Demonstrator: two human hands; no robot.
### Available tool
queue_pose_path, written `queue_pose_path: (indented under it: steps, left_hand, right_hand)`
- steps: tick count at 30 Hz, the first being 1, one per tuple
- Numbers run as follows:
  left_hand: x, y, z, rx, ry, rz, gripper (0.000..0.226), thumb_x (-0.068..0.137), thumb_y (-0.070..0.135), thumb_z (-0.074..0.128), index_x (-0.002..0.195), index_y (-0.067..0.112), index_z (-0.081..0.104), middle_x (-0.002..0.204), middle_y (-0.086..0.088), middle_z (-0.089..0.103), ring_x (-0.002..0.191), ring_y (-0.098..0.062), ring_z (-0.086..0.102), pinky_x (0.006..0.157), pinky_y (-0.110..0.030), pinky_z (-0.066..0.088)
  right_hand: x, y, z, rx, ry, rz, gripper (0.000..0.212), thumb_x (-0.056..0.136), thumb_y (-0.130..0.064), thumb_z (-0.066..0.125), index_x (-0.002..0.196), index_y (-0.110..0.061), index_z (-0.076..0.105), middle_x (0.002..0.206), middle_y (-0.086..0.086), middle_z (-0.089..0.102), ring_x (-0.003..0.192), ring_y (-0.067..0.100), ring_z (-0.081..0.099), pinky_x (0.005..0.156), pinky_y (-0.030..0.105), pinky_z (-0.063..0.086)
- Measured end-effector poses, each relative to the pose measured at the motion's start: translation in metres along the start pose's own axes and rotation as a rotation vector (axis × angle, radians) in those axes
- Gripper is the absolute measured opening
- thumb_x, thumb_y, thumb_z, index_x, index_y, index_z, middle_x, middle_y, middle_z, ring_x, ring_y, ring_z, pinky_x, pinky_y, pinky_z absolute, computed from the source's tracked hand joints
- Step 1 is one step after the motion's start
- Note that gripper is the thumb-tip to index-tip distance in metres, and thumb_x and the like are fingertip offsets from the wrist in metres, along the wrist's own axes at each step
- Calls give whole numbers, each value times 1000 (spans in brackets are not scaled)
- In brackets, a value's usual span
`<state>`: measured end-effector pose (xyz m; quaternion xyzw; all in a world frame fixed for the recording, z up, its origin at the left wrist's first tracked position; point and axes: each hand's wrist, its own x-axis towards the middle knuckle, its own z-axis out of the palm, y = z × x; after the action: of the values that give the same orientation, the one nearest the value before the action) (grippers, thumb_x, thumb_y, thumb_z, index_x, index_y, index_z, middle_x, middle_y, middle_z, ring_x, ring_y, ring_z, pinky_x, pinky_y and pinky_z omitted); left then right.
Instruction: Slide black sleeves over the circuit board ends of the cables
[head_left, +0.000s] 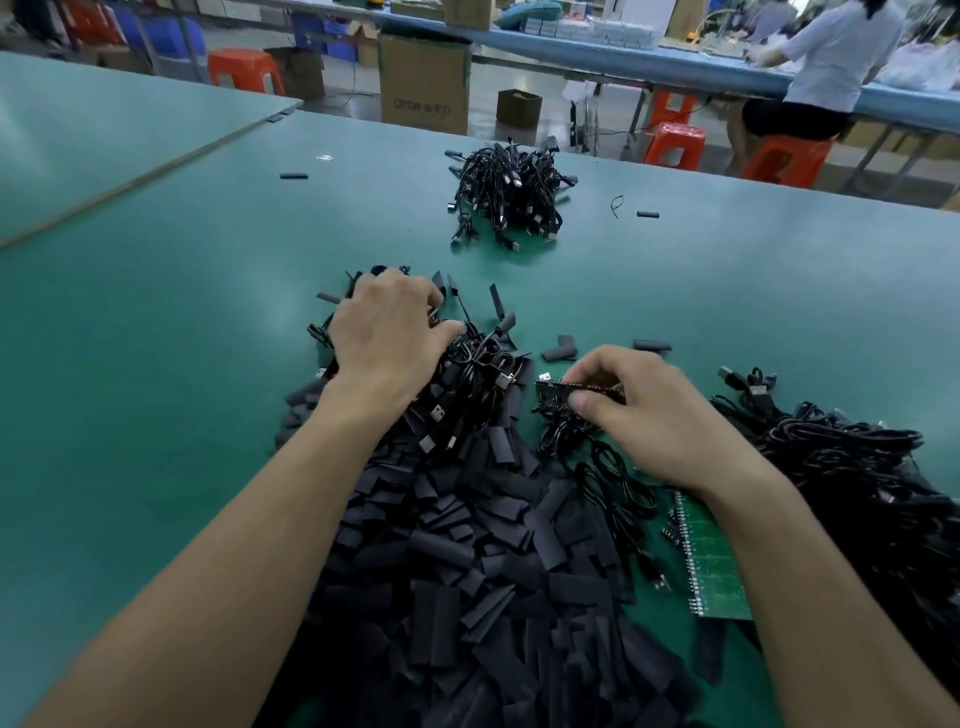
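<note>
A big heap of flat black sleeves (467, 571) covers the near middle of the green table (182, 364). My left hand (387, 338) reaches over its far end, fingers curled into a bundle of black USB cables (467, 384) with sleeves sticking up around it. My right hand (639, 410) pinches the small circuit board end (561, 387) of a cable between thumb and fingers, just right of that bundle. The cable's black cord (597, 467) coils below my right hand.
A pile of black cables (511, 192) lies farther back in the middle, another cable heap (857, 467) at the right. A green circuit panel (714, 561) lies under my right wrist. Loose sleeves (561, 351) dot the table. A seated person (826, 67) works at the far bench.
</note>
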<state>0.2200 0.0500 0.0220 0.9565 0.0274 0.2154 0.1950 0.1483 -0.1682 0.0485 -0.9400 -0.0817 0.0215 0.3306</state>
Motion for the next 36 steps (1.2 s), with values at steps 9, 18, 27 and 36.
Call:
queue_pose_path:
  steps: [9,18,27,36]
  left_hand:
    - [-23,15,-12,-911,-504,159,23,83,37,80,99,22,73,82,5,75,74,-6,70,70,-20,53]
    - [-34,16,2,-1193,-612,140,18,76,24,83,80,17,67,68,7,61,60,-6,50,58,-13,43]
    - [-33,14,-1,-1298,-758,199,8,77,25,78,74,25,71,70,-3,54,60,-10,46,57,-19,39]
    - [-39,17,0,-1388,-830,201,16,88,8,66,77,20,69,67,7,56,61,-5,47,60,-14,40]
  right_hand:
    - [12,-1,0,311,116,-97,11,95,-17,66,89,-26,69,87,-10,71,86,8,65,83,21,48]
    - [14,-2,-10,314,47,-181,9,84,-20,79,82,-24,71,82,0,73,77,19,68,77,33,54]
    - [14,3,-16,488,-192,-225,13,76,-29,74,82,-18,72,75,-7,67,71,6,58,69,15,48]
    - [17,3,-17,580,-255,-209,6,75,-22,75,79,-19,73,75,-5,68,73,7,59,70,15,48]
